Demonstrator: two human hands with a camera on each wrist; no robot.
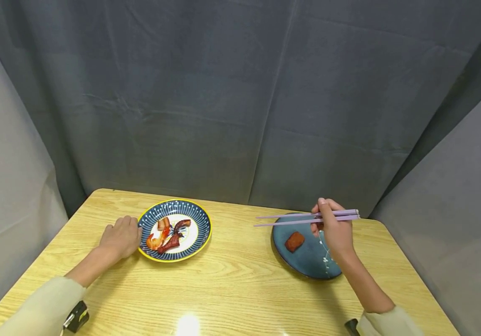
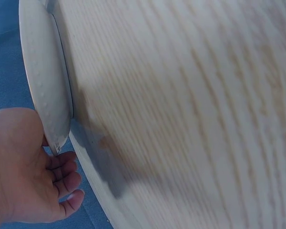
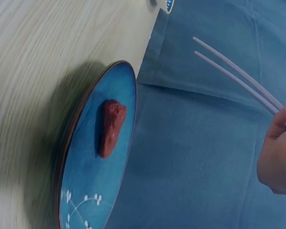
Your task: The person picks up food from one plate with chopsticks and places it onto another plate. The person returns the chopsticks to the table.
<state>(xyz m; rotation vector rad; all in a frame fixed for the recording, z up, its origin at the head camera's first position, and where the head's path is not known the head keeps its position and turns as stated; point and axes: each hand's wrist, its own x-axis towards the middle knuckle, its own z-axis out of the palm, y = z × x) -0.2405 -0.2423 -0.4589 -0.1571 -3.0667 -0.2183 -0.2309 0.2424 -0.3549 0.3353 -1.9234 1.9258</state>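
Observation:
My left hand [image 1: 123,237] grips the left rim of a round blue-and-white patterned plate [image 1: 201,219] with a yellow edge. Its curled fingers show beside the rim [image 2: 57,95] in the left wrist view. Several food pieces, a shrimp [image 1: 154,242] among them, lie near that plate's middle. On the right, my right hand [image 1: 338,233] holds a pair of lilac chopsticks [image 1: 290,219], tips pointing left and slightly apart with nothing between them. Below them is a dark blue plate [image 1: 307,266] with a white sprig design, bearing one reddish-brown food piece [image 3: 113,128].
Both plates stand on a light wooden table [image 1: 232,280], with bare wood between them. A dark grey curtain [image 1: 181,93] hangs behind the table's back edge. Pale cloth panels [image 1: 5,140] flank it on both sides.

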